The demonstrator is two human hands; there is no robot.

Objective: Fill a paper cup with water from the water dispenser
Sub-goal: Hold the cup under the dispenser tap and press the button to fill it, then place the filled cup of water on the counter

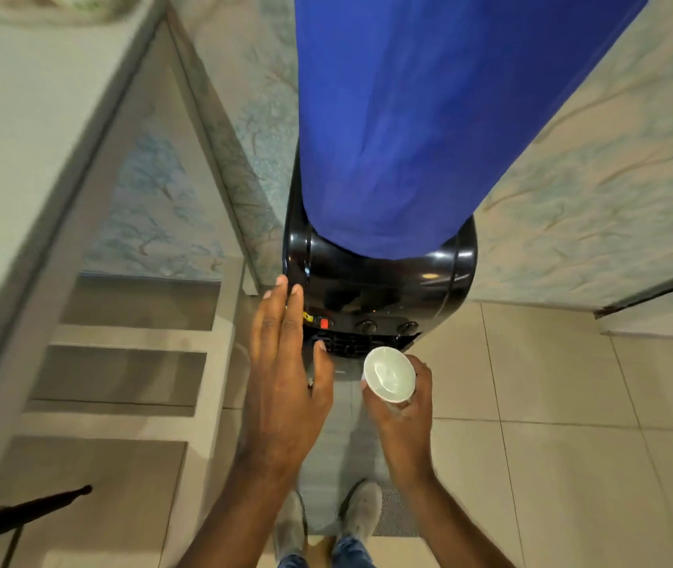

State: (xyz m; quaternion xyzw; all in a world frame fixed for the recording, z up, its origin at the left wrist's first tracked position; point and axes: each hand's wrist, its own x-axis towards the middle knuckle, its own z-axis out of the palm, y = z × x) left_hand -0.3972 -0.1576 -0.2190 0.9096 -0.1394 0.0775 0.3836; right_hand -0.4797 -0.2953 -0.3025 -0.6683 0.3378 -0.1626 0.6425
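A black water dispenser (379,284) stands straight ahead, its big bottle wrapped in a blue cloth cover (400,116). A red tab (323,322) and two round knobs show along its front. My right hand (404,407) grips a white paper cup (388,375), held upright just in front of the tap area; the cup's inside looks empty. My left hand (285,362) is flat with fingers stretched out, its fingertips at the dispenser's left front corner, holding nothing.
A pale shelf unit (134,334) with several open tiers stands close on the left. Patterned walls flank the dispenser. A grey mat (338,444) lies on the tiled floor under my shoes. A dark wedge-shaped object (27,512) lies at lower left.
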